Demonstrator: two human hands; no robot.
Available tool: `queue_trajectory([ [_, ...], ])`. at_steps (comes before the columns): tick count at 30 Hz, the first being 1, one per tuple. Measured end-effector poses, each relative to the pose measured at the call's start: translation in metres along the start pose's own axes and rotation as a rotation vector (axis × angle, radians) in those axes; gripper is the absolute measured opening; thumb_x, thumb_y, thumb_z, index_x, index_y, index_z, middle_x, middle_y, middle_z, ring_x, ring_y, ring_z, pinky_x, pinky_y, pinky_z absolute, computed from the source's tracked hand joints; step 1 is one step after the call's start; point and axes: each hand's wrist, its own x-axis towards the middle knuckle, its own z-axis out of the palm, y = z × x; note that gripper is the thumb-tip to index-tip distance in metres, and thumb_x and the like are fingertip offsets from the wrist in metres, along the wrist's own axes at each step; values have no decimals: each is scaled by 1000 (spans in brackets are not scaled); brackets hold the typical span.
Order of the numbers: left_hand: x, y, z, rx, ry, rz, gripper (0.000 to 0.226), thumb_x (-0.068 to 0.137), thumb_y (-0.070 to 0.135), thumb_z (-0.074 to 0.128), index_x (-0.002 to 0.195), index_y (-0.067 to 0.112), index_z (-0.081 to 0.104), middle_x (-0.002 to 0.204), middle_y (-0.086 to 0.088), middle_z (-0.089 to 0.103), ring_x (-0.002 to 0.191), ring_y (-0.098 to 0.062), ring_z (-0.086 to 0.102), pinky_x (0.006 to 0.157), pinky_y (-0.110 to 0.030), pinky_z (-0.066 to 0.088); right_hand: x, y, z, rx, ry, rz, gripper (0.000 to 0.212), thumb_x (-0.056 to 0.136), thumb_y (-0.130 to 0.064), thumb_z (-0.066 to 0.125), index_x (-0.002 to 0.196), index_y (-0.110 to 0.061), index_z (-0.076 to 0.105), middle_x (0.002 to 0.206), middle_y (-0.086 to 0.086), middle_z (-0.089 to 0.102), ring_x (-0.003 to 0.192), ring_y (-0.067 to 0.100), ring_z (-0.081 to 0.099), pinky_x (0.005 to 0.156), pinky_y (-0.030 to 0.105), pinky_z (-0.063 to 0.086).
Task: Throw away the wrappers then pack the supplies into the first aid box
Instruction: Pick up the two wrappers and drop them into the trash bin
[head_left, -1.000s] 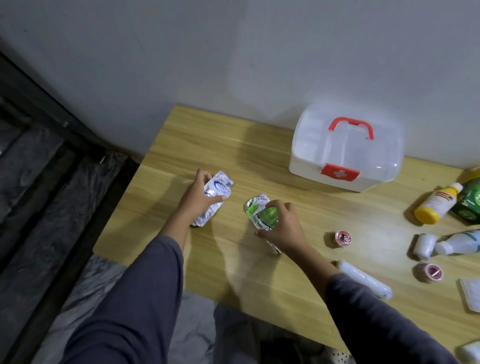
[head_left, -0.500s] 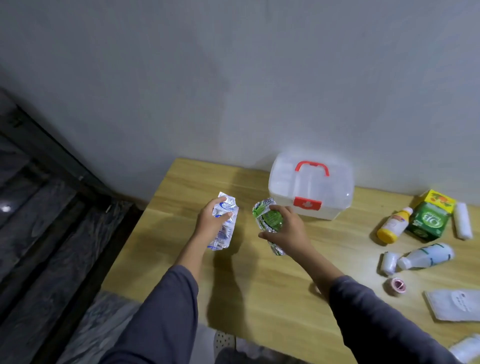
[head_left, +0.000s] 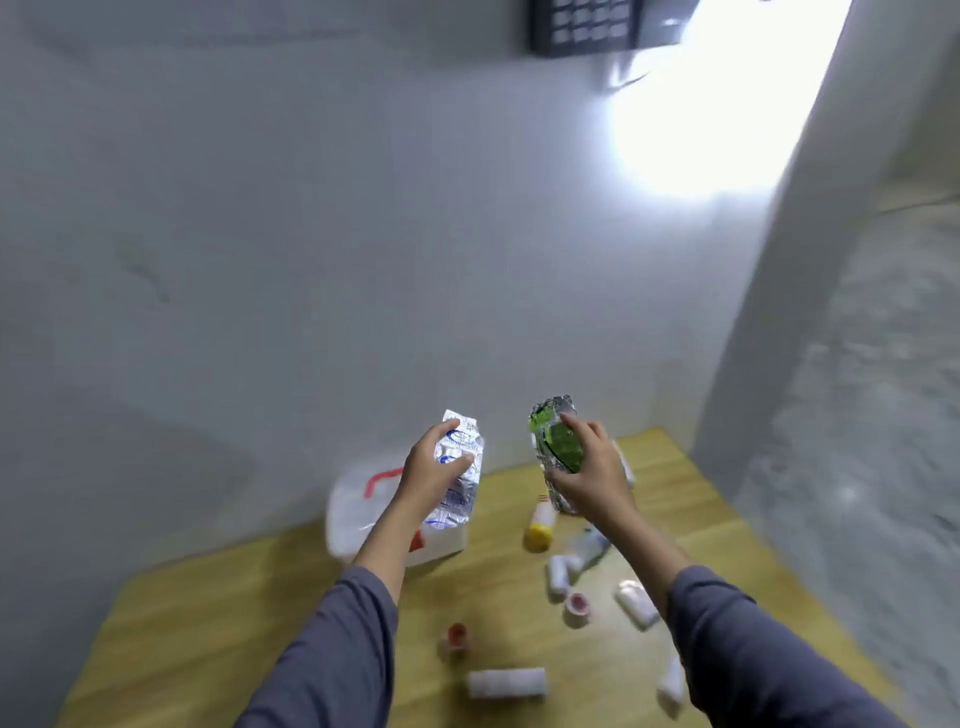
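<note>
Both wrappers are up off the surface (head_left: 218, 639) now, one in each of my hands. My left hand (head_left: 434, 475) is curled around the blue-and-silver wrapper (head_left: 460, 480), thumb across its front, and the wrapper hangs long-axis upright right over the first aid box (head_left: 358, 519). My right hand (head_left: 589, 480) is clamped around the green foil wrapper (head_left: 556, 447), also standing roughly upright, off to the right of the box and above the yellow-capped bottle (head_left: 540, 525). No bin anywhere in view, so I can't say which way the throw goes; neither hand looks nearer to anything useful yet. The supplies lie scattered to the right of the box and nearer me: small white rolls (head_left: 506, 682), a pink tape roll (head_left: 576, 605). The box looks closed, red handle (head_left: 382, 479) showing. Packing hasn't begun, I'd say.
</note>
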Motion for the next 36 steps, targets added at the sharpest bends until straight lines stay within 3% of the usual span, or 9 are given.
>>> queue_trajectory([
  [3,11,26,79,-13,-169,42,64,64,20,66,128,18,54,129,-8,57,111,-27,59,101,-45,48,-15,47,-62,-46,141,119,66,70,-4,69,131,-16,46,118,10,50,100,26,57,74,25,41],
  [7,4,49,197,3,-433,86,60,74,-3,69,132,6,52,119,-10,57,93,-15,55,72,-6,47,-64,120,-138,-73,317,342,67,71,-6,69,133,-14,45,125,11,48,110,29,54,89,33,44],
  [9,-5,51,261,34,-545,106,58,79,-11,65,133,6,52,117,-11,57,93,-16,54,66,-1,44,-96,155,-171,-78,398,470,67,71,-6,70,133,-14,45,126,12,47,113,30,53,91,33,43],
  [17,-81,40,473,145,-943,99,67,71,-1,75,134,9,51,119,-11,58,97,-13,54,68,-10,43,-224,280,-248,-85,604,873,68,71,-2,71,134,-12,44,133,12,44,118,30,52,91,32,42],
  [21,-125,21,562,209,-1116,76,71,71,-5,74,136,7,49,134,-18,54,104,-23,59,84,-28,46,-280,342,-257,-49,614,1075,69,75,-1,66,137,-15,39,136,10,41,117,30,52,83,29,42],
  [23,-147,0,602,273,-1184,68,70,71,-4,72,136,9,49,136,-17,52,117,-33,58,93,-35,47,-304,375,-254,-18,614,1165,70,75,0,65,138,-16,38,136,9,41,116,29,52,79,27,41],
  [28,-181,-87,663,509,-1374,62,70,83,-1,63,146,11,37,149,-8,39,139,-22,38,95,-16,33,-343,451,-225,68,549,1288,69,76,5,60,138,-14,37,138,9,40,116,28,52,78,25,40],
  [36,-156,-234,702,795,-1337,-86,71,87,1,63,149,11,30,152,-9,35,138,-25,39,87,-16,32,-355,575,-156,149,483,1342,68,77,5,60,138,-15,37,138,7,39,121,26,48,92,28,42],
])
